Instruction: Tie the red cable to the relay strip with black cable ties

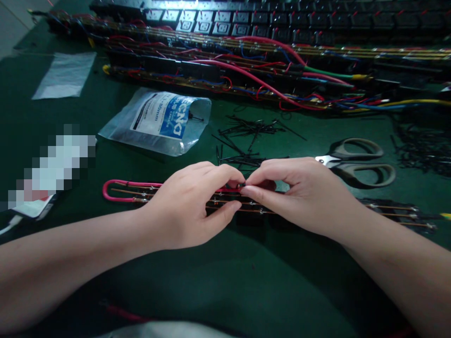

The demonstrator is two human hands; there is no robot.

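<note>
A dark power-strip assembly (214, 203) with bare copper rods and solder joints lies lengthwise on the green table. A thick red wire (107, 190) loops round its left end and runs along its far edge. My left hand (188, 202) is closed over the middle of the strip, its thumb at the near side and its index fingertip by the red wire. My right hand (299, 192) pinches a small black cable tie (242, 185) between thumb and index finger, at the red wire. The left hand's other fingers are hidden behind the strip.
Loose black cable ties (252, 129) lie beyond my hands, beside an opened plastic bag (158, 119). Black-handled scissors (359, 162) are to the right. A phone (52, 173) with a cable lies left, near a flat clear bag (65, 75). Wired socket strips (211, 70) line the back.
</note>
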